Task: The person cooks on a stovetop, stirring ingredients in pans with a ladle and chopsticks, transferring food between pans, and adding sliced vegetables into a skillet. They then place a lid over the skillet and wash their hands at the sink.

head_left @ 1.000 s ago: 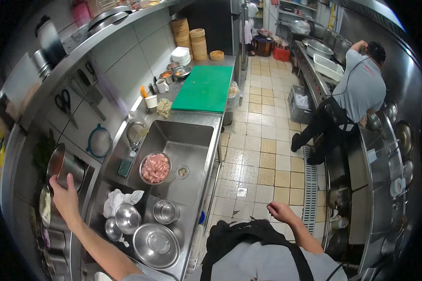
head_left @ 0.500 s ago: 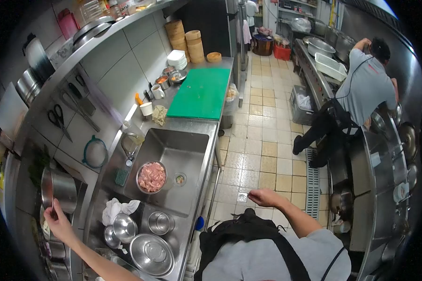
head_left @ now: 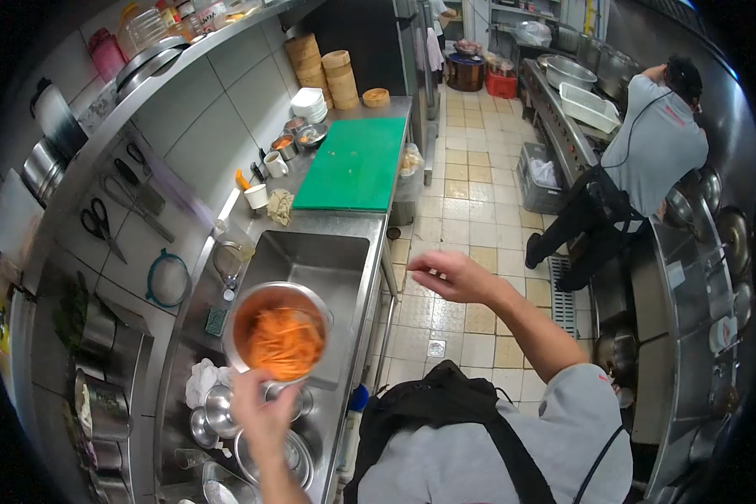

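Observation:
My left hand (head_left: 265, 407) grips the near rim of a metal pot (head_left: 237, 323) and holds it above the sink. Orange carrot strips (head_left: 286, 343) lie inside the pot. The bowl of raw meat in the sink is hidden behind it. To the right, over the floor beside the counter, my right hand (head_left: 447, 275) is in the air, empty, its fingers loosely bent and apart from the thumb. Below the pot, several metal bowls (head_left: 220, 409) and a white cloth (head_left: 202, 382) lie at the near end of the sink (head_left: 311, 269).
A green cutting board (head_left: 353, 164) lies on the counter beyond the sink, near small bowls and a white cup (head_left: 275, 164). Metal containers (head_left: 101, 403) stand at the left. Across the tiled floor (head_left: 466, 252), a person in a grey shirt (head_left: 659, 139) works at the stove side.
My left hand has lifted the pot from the left side and brought it right, over the sink. The right hand has risen and moved slightly left.

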Action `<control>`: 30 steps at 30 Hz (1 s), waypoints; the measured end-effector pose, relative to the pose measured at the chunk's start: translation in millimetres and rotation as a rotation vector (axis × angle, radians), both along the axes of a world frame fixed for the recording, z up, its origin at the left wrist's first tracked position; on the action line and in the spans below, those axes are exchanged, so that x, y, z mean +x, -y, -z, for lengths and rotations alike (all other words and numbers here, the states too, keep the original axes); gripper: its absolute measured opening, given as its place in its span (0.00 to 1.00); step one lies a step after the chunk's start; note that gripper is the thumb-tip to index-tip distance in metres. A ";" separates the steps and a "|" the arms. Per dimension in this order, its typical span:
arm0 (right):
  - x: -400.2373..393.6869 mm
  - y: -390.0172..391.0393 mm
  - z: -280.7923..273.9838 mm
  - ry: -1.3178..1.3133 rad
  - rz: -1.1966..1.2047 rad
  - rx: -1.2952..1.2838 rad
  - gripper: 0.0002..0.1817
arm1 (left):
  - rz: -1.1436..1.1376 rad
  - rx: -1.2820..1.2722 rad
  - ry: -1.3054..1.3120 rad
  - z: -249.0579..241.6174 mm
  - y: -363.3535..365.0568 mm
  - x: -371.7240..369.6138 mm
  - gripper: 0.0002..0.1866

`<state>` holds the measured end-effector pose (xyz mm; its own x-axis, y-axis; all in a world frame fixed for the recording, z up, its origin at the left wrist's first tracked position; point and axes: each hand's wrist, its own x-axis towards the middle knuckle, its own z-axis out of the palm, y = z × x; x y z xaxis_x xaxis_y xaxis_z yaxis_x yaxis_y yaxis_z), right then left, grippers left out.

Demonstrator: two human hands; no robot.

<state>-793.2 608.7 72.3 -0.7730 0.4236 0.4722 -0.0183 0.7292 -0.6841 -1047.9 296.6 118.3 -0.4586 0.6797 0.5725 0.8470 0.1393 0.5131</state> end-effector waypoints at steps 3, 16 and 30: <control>-37.7 23.6 -49.5 -0.043 -0.189 0.081 0.10 | 0.143 -0.073 -0.002 24.5 -45.2 26.5 0.24; -91.7 61.3 14.3 0.714 -0.454 0.215 0.17 | 0.421 -0.190 0.018 55.3 -87.2 61.5 0.22; -78.1 50.0 36.6 0.450 -0.269 0.516 0.13 | 0.460 -0.135 -0.044 67.5 -105.0 60.4 0.21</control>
<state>-871.3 558.7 35.7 -0.9851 0.0017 0.1722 -0.0401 0.9702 -0.2389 -987.4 401.7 50.8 -0.0700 0.8758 0.4775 0.8569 -0.1923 0.4783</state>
